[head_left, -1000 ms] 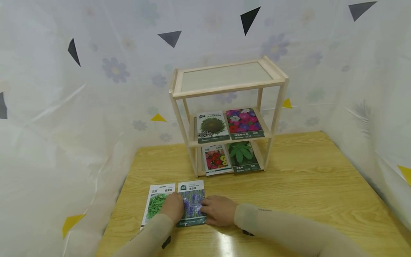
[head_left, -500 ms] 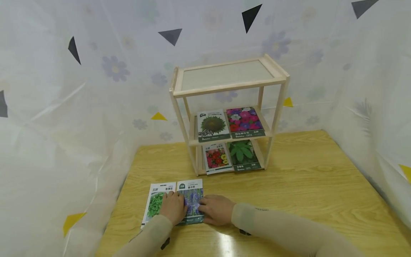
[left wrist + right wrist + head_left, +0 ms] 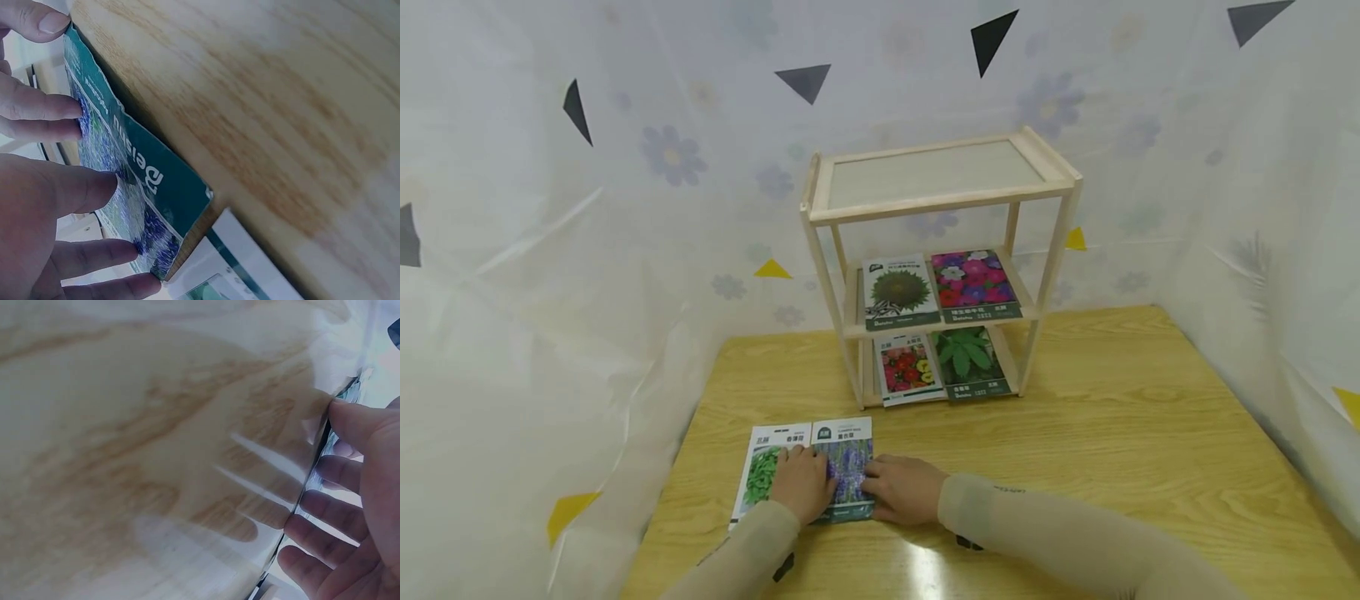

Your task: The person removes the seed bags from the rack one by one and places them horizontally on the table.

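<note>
Left grip (image 3: 802, 485) and right grip (image 3: 907, 490), both loosely spread, not clenched, touch the purple-flowered packet (image 3: 848, 471).

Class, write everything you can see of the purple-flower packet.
The purple-flower packet is a thin rectangle, seemingly glossy paper or plastic: white top with a green badge, flower photo, dark green bottom band with white lettering. It lies face up on the wooden table, beside a white packet, its bottom edge wavy. The left grip touches its left part, the right grip its right edge.
</note>
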The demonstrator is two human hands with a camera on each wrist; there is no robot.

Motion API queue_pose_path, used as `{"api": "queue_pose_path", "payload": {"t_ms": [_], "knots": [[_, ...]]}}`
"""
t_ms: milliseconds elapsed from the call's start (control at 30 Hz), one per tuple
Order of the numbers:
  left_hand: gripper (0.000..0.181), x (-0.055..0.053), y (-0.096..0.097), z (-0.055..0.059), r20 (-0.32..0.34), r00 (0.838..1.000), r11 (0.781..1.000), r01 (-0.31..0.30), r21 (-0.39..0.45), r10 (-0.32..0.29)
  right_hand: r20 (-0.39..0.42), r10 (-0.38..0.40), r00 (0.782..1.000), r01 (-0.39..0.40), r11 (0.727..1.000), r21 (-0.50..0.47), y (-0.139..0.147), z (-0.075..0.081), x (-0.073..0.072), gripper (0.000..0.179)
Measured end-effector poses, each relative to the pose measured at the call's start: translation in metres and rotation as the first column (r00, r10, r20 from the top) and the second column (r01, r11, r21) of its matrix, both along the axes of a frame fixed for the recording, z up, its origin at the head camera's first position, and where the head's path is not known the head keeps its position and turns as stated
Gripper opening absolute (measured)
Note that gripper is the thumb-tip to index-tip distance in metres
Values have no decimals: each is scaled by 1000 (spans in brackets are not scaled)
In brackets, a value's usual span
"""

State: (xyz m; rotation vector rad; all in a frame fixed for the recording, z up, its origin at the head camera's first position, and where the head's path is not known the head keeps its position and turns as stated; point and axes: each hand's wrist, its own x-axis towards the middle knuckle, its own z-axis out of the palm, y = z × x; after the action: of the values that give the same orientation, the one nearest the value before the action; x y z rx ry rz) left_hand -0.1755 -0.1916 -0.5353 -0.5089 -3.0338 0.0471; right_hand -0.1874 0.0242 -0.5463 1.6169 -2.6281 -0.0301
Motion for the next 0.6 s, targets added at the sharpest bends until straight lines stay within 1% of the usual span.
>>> {"api": "queue_pose_path", "payload": {"t_ms": [267,367,500,600], "knots": [[31,0,-1,0,-36,999,1000,29,5,-29,19,-6,1000,6,1000,-1,-1,2,-1,43],[31,-1,-3,-2,-54,998,999,39,18,-38,34,-10,999,10,1000,-12,-1,0,-1,44],[34,-1,-3,-4,-72,996,996,56,69,-51,50,-1,999,4,998,-63,3,-2,1,44],[36,-1,-4,-2,-76,996,992,57,114,-49,40,0,999,4,995,-102,11,4,0,45]]}}
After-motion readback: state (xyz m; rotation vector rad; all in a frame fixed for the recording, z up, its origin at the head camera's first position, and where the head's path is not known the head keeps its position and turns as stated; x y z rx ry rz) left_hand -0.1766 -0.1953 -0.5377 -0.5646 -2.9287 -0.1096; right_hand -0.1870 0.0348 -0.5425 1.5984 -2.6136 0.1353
